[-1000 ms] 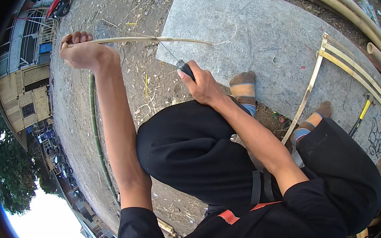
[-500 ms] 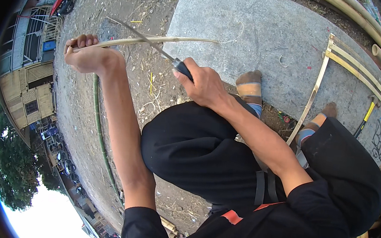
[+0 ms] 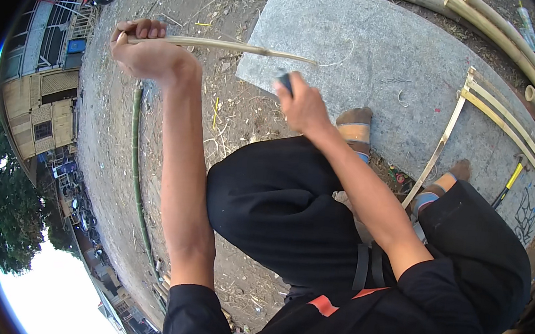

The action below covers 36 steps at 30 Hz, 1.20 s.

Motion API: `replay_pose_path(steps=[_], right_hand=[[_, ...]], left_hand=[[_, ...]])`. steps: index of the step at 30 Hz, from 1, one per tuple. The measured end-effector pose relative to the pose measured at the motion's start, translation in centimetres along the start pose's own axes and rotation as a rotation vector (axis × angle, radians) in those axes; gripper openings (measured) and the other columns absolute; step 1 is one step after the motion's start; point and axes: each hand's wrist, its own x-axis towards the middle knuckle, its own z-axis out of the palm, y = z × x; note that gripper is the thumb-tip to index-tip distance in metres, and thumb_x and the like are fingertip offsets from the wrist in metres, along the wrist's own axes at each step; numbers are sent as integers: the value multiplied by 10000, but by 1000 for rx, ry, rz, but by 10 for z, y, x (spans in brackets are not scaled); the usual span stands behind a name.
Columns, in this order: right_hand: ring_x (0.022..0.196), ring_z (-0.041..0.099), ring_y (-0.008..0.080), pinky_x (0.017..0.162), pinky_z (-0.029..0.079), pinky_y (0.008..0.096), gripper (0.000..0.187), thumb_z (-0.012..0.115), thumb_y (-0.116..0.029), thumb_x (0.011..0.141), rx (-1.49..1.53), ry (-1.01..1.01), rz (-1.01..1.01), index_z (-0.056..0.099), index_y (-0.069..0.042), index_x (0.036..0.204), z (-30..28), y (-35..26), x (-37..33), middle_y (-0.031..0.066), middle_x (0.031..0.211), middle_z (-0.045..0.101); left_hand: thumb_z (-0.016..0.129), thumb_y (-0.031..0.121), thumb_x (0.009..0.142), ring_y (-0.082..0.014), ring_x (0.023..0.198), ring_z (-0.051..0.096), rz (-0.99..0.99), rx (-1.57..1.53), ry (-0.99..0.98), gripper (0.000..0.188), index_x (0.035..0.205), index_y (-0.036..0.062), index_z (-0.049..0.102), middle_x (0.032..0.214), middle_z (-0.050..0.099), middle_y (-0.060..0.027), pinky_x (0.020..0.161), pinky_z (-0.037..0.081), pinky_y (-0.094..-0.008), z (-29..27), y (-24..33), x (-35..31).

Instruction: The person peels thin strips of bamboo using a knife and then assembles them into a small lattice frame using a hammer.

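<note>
The left hand (image 3: 146,55) is clenched around one end of a thin bamboo strip (image 3: 227,46), arm stretched out so the strip runs level across the body toward the right hand (image 3: 302,106). That hand grips a dark handle (image 3: 285,82), apparently a knife; its blade is blurred and cannot be made out, but it sits just where the strip's far end tapers. Held out like this, the strip stays taut and clear of the knees, so an edge could run along it.

The strip is pale, flat and slightly bowed. Below lies a grey slab (image 3: 381,55), rough and flat, with more split slats (image 3: 497,118) lying on it and a yellow-handled hammer (image 3: 508,184) beside them. Round bamboo poles (image 3: 517,49) line the slab's far edge. A green cane (image 3: 135,167) lies on the bare dirt, amid shavings.
</note>
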Motion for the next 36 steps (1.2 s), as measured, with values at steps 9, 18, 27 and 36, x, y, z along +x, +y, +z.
replay_pose_path(steps=[9,18,27,36], right_hand=[[663,628,491,631,492,550,311,535,-335,954,47,-36,-193,511,-24,950,-4,-59,-20,263,641,616],[609,616,449,540,456,492,321,565,-319,963,-80,10,-241,492,-11,910,-25,-57,-9,231,620,598],[667,635,476,620,488,553,339,525,-352,964,-103,33,-29,512,-13,949,-7,5,-2,268,650,618],[624,624,434,597,477,472,381,519,-391,977,493,-124,221,511,-11,961,-16,26,2,221,669,608]], left_hand=[[284,177,919,-118,604,342,46,-2,-59,168,855,99,418,698,392,-13,568,314,-284,-9,5,-1],[272,174,922,-112,613,356,94,9,-53,186,872,92,432,698,394,-14,572,331,-282,4,2,0],[278,159,902,-109,607,356,67,17,-49,161,894,80,417,683,420,-16,577,336,-279,4,-4,-3],[284,190,891,-128,630,385,49,-25,-116,181,858,105,441,707,444,-35,604,362,-302,13,-4,-7]])
